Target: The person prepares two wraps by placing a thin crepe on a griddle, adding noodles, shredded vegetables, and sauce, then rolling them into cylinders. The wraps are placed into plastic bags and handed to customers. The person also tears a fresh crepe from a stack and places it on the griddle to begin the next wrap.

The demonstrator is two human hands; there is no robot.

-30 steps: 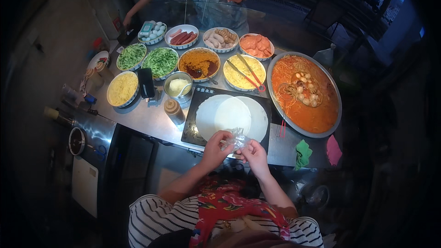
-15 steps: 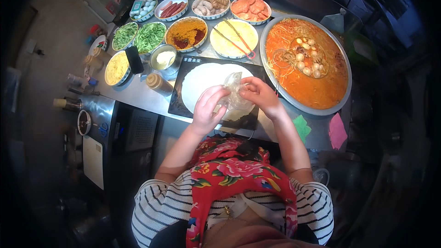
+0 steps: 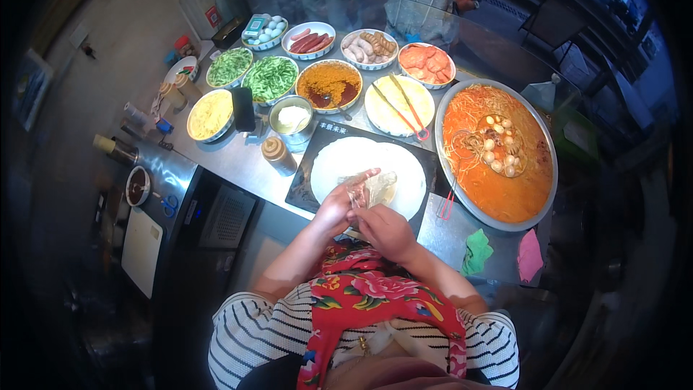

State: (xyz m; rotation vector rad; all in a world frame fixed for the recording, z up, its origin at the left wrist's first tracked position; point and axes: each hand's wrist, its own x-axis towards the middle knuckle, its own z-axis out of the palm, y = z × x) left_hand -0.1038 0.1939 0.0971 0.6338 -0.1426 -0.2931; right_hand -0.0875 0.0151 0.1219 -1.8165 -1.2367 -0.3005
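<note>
- Head view: since the earlier frame, the clear plastic film (image 3: 381, 186) has shifted from between both hands' fingertips to the left hand's (image 3: 334, 211) fingers, frame centre, over pale round sheets (image 3: 406, 165).
- Right hand (image 3: 388, 232): closed, apparently pinching film. Left: fingers extended; grip cannot be told.
- Judged progress: film partly over left hand; right hand bare; sheets untopped where visible.

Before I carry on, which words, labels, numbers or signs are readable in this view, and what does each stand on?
Black plate: a short row of white characters near its far left corner; sharp, but I don't copy out wording.
Teal card by the eggs: too small to read.
Red-and-white wall signs: too small to read.
Pale top across the counter: blue marks, too blurred to read.
</note>
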